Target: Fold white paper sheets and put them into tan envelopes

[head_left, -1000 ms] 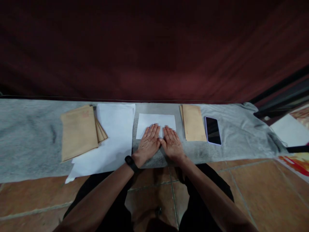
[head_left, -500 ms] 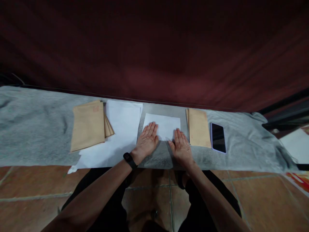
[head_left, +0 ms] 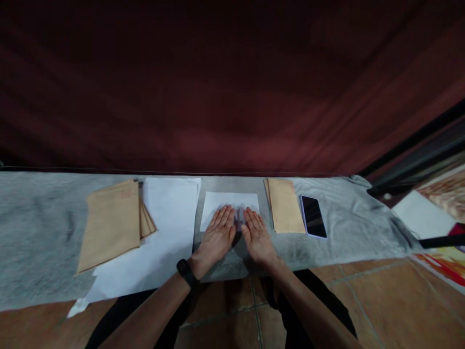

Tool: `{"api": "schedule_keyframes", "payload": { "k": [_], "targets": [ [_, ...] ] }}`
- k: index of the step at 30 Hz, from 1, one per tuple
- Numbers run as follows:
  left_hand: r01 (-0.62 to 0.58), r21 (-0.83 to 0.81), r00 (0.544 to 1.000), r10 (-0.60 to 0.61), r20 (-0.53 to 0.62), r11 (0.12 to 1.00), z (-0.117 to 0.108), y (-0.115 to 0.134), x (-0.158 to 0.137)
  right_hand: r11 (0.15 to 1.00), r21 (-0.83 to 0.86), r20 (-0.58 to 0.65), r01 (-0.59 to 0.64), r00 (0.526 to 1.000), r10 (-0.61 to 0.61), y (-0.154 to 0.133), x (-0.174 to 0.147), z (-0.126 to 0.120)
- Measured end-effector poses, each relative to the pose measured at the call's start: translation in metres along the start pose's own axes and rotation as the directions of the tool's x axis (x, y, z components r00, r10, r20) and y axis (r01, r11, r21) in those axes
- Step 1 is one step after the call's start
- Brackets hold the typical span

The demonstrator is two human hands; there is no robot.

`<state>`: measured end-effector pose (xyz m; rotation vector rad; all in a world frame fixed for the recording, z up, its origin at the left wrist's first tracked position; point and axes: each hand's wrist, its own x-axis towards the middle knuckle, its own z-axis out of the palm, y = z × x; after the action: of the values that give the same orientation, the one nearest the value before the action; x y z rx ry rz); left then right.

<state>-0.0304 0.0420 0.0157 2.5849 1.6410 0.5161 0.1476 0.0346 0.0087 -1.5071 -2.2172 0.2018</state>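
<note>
A folded-looking white sheet of paper (head_left: 228,198) lies flat in front of me on the grey cloth. On its left part rests my left hand (head_left: 218,233), palm down with the fingers stretched out. My right hand (head_left: 258,237) lies flat too, its fingertips on the paper's right part. Between the two thumbs there is a small gap. Left of the paper is a larger stack of white sheets (head_left: 174,213), partly covered by brown envelopes (head_left: 112,218). More brown envelopes (head_left: 286,206) lie to the right of my right hand.
A phone (head_left: 314,216) with a dark screen lies right of the right-hand envelopes. The grey cloth (head_left: 356,223) covers the long narrow surface. Behind it hangs a dark red curtain (head_left: 232,97). Below the front edge is a tiled floor (head_left: 385,295).
My hands have moved closer together on the paper, the right one shifting inward from the right edge. The camera view has tilted and shifted slightly.
</note>
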Motion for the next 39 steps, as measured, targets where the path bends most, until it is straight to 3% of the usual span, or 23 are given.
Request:
{"api": "schedule_keyframes", "payload": {
  "k": [3,7,15,20,24,34,36,39],
  "targets": [
    [-0.056,0.004,0.998,0.056,0.042,0.998,0.008,0.007,0.002,0.999,0.049,0.054,0.009,0.998,-0.011,-0.013,0.006,0.003],
    [-0.043,0.032,0.996,0.040,0.082,0.999,0.016,0.006,0.004,0.998,0.066,0.054,0.015,0.998,-0.019,-0.020,0.010,0.011],
    [0.088,0.021,0.996,-0.089,0.019,0.996,0.016,-0.015,0.008,0.998,-0.056,0.030,-0.014,0.999,0.015,-0.004,0.011,0.016],
    [0.182,0.002,0.981,-0.181,0.062,0.983,0.015,-0.026,0.012,0.991,-0.128,0.025,-0.030,0.999,0.034,0.008,0.012,0.014],
    [0.267,0.020,0.960,-0.268,0.082,0.964,0.014,-0.029,0.014,0.982,-0.171,0.038,-0.074,0.996,0.082,0.015,0.013,0.012],
    [0.399,0.010,0.917,-0.399,0.004,0.917,0.009,-0.032,0.014,0.957,-0.173,-0.024,-0.233,0.972,0.233,0.016,0.013,0.009],
    [0.403,0.016,0.915,-0.402,-0.025,0.915,0.006,-0.029,0.015,0.953,-0.155,-0.043,-0.260,0.966,0.257,0.015,0.016,0.007],
    [0.310,-0.008,0.949,-0.310,-0.052,0.951,0.002,-0.023,0.019,0.968,-0.096,-0.042,-0.232,0.973,0.229,0.011,0.025,0.005]
  ]
}}
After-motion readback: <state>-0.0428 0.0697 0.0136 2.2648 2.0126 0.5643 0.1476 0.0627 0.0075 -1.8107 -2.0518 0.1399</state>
